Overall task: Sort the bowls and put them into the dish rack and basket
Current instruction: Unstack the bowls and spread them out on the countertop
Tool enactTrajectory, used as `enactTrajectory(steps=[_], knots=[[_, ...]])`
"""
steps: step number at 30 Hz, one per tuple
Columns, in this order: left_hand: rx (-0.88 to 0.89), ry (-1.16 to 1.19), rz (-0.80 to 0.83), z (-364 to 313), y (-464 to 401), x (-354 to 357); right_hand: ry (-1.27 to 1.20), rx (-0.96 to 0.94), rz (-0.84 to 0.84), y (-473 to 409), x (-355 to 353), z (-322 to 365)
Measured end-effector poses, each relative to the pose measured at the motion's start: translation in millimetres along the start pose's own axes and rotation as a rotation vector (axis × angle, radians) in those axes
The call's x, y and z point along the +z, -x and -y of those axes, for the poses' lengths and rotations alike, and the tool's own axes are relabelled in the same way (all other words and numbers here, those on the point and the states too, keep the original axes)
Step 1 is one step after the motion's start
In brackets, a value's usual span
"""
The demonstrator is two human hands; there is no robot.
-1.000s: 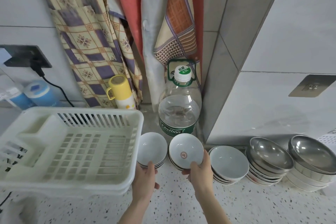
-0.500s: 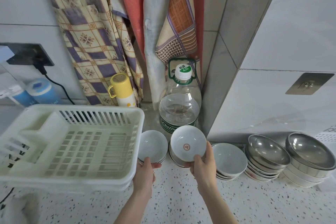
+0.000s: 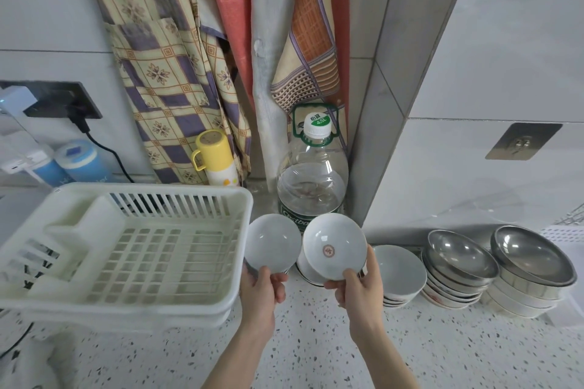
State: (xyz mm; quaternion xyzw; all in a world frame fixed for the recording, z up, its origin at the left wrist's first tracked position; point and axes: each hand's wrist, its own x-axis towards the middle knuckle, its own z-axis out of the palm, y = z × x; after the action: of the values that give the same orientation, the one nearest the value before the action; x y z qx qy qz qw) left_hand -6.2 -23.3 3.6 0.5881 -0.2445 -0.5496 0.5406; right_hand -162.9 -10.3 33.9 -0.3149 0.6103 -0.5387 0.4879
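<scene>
My left hand [image 3: 261, 292] grips a plain white bowl [image 3: 272, 242] by its near rim, lifted and tilted toward me beside the white plastic dish rack [image 3: 132, 249]. My right hand [image 3: 358, 289] holds a white bowl with a red emblem [image 3: 334, 250], also raised and tilted; more white bowls [image 3: 305, 268] of that stack sit below it. To the right stand a white bowl stack [image 3: 398, 273] and two stacks topped by steel bowls [image 3: 458, 257] [image 3: 532, 257].
A large water bottle [image 3: 313, 180] and a yellow-lidded flask [image 3: 215, 158] stand at the back against hanging cloths. A plugged-in cable [image 3: 104, 148] runs behind the rack. A white perforated basket corner [image 3: 565, 232] shows at far right. The speckled counter [image 3: 316, 341] lies in front.
Both hands have lifted their bowls off the stacks and tilted them toward me; the view has shifted slightly.
</scene>
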Motion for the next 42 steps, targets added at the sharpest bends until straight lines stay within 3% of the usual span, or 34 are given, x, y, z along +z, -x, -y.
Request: enactTrajectory(steps=[7,14,19,24,42], knots=[[0.062,0.040,0.164,-1.8,21.2,-0.5,-0.124,-0.130,-0.064,32.7,-23.0,-1.8],[0.063,-0.010,0.242,14.3,58.3,-27.7,-0.107,-0.092,-0.068,74.6,-52.5,-23.9],[0.040,-0.080,0.195,42.2,82.4,-71.1,0.013,0.083,-0.108,96.0,-64.9,-52.1],[-0.048,-0.178,0.109,65.1,86.7,-95.9,0.135,0.213,-0.030,101.6,-61.6,-65.6],[-0.175,-0.110,0.052,71.3,64.7,-101.7,0.198,0.227,0.099,75.5,-48.9,-82.7]])
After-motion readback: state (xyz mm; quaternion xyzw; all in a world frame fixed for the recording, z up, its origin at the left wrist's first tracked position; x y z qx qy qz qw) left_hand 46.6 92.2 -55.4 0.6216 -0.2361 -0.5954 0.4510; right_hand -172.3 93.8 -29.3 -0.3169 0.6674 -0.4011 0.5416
